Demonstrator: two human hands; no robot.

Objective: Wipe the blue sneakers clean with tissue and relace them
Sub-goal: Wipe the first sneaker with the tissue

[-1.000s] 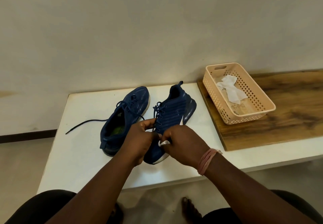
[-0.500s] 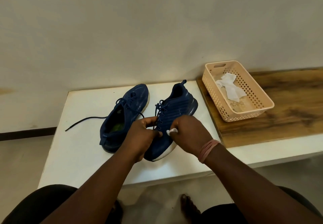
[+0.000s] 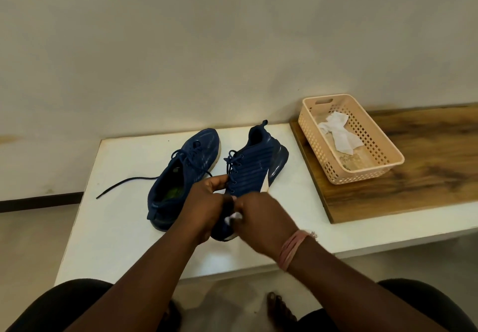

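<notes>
Two blue sneakers lie on a white table [image 3: 116, 228]. The left sneaker [image 3: 181, 176] has its toe pointing away, and a loose lace [image 3: 124, 184] trails from it to the left. The right sneaker [image 3: 253, 168] has its heel pointing away and its toe under my hands. My left hand [image 3: 207, 207] grips this sneaker's front and laces. My right hand [image 3: 266, 217] is closed on a small white tissue [image 3: 232, 217] pressed against the toe. The toe itself is mostly hidden.
A peach plastic basket [image 3: 388, 155] with crumpled white tissue [image 3: 338, 132] in it stands on a wooden board [image 3: 426, 176] at the right. A bare wall rises behind the table. My knees and a foot show below the table's front edge.
My right hand with the tissue has slid back along the right sneaker toward its toe and toward me. The left hand keeps its hold on the sneaker.
</notes>
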